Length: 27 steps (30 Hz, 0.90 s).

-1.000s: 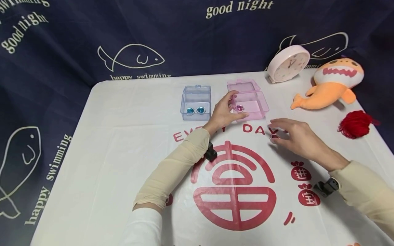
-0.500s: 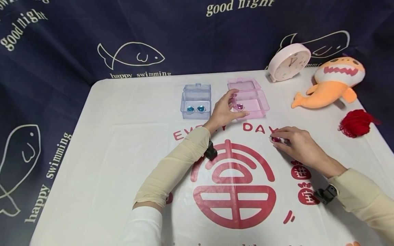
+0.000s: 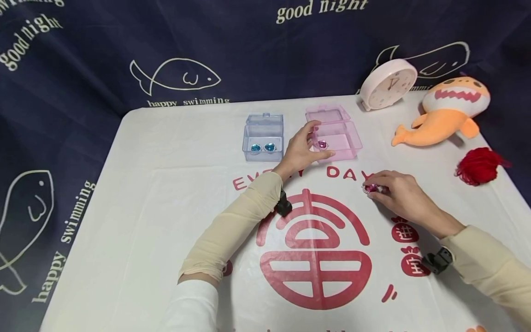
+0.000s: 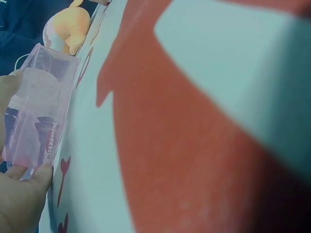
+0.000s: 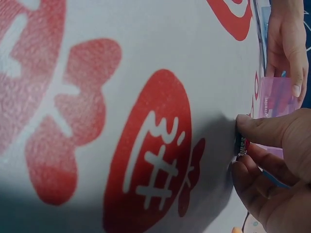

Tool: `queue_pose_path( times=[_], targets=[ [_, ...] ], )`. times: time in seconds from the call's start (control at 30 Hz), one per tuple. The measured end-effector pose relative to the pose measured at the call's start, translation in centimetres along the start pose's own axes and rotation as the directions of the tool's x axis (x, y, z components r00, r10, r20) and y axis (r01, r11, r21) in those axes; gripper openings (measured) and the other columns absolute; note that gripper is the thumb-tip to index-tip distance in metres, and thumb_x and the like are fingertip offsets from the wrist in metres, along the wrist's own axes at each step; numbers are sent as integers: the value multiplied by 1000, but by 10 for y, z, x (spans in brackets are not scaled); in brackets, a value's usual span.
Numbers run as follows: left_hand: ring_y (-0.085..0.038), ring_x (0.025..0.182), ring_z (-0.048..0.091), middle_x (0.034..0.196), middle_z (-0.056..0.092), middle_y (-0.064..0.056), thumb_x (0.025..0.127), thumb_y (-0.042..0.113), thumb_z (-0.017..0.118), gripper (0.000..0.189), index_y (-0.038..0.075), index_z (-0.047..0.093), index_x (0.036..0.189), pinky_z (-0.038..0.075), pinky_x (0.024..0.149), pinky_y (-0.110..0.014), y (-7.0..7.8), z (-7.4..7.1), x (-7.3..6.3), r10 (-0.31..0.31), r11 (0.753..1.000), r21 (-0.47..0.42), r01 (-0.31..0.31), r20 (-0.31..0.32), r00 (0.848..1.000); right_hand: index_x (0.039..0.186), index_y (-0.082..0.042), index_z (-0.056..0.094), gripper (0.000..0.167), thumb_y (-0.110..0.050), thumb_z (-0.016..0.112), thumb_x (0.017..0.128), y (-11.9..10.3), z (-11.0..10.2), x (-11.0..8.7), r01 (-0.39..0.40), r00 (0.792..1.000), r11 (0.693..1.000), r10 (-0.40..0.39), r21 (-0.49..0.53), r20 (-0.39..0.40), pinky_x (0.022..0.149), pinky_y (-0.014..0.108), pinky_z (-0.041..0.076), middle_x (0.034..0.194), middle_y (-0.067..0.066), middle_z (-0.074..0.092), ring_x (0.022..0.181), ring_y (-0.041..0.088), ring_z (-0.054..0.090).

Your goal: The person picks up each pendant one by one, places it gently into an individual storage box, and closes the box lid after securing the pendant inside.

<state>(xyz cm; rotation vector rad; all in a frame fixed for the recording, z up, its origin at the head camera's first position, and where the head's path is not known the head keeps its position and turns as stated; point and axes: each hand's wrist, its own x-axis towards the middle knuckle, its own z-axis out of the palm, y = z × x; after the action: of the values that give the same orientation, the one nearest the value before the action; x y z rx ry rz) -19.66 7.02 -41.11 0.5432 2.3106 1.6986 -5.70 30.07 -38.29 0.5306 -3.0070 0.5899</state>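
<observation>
My left hand [image 3: 299, 150] grips the left end of an open clear pink plastic box [image 3: 347, 142], its thumb at the front wall and fingers toward the back. One pink jewel with a silver rim [image 3: 322, 145] lies inside, near that hand. In front of the box, low over the table, my right hand [image 3: 400, 191] pinches another pink jewel with a silver beaded rim [image 3: 369, 188] between thumb and fingers. The right wrist view shows this jewel [image 5: 244, 146] partly hidden by the fingertips. An open clear blue box [image 3: 264, 131] to the left holds two blue jewels [image 3: 269, 147].
A pink clock [image 3: 387, 85] stands at the back right. Beside it lie an orange shark plush [image 3: 448, 117] and a bundle of red yarn [image 3: 481, 167]. The white tablecloth [image 3: 166, 221] has red prints. A dark blue curtain [image 3: 249, 55] hangs behind the table.
My right hand has closed its thumb and fingers on the pink jewel, which has turned and shows more of its face. My left hand stays on the pink box.
</observation>
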Motion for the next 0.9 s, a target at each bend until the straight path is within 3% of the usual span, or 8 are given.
queue_pose_path(
  times=[0.23, 0.4, 0.63, 0.9],
  targets=[
    [-23, 131, 48, 140, 48, -13, 73, 18, 86, 85, 14, 38, 143, 41, 109, -20, 0, -1, 0, 4, 1000, -9, -4, 11, 1000, 102, -2, 72, 29, -3, 80, 74, -1, 0, 2, 9, 1000, 1000, -9, -12, -5, 66, 43, 54, 103, 18, 68, 81, 25, 62],
    [-21, 132, 48, 141, 48, -11, 73, 19, 86, 86, 16, 38, 143, 41, 107, -16, 1, -2, 1, -8, 1000, 4, 8, 13, 1000, 98, -5, 73, 28, -5, 83, 72, -5, -7, 9, 46, 997, 999, -48, -28, -66, 60, 34, 52, 97, 13, 68, 74, 20, 60],
    [-21, 130, 50, 141, 48, -10, 72, 20, 87, 86, 17, 39, 143, 43, 106, -18, 1, -1, 1, -6, 1000, 20, 6, 11, 1000, 100, -3, 72, 31, -3, 83, 72, -16, -18, 18, 54, 993, 999, -53, 8, -105, 65, 48, 58, 101, 17, 68, 78, 29, 67],
    [-22, 128, 52, 140, 49, -11, 72, 21, 87, 85, 17, 39, 142, 44, 106, -20, -1, -1, 0, 8, 999, 43, -8, 2, 1000, 100, -2, 72, 32, -2, 84, 71, -26, -25, 37, 75, 983, 997, -73, 3, -169, 59, 43, 58, 101, 17, 69, 74, 28, 67]
  ],
)
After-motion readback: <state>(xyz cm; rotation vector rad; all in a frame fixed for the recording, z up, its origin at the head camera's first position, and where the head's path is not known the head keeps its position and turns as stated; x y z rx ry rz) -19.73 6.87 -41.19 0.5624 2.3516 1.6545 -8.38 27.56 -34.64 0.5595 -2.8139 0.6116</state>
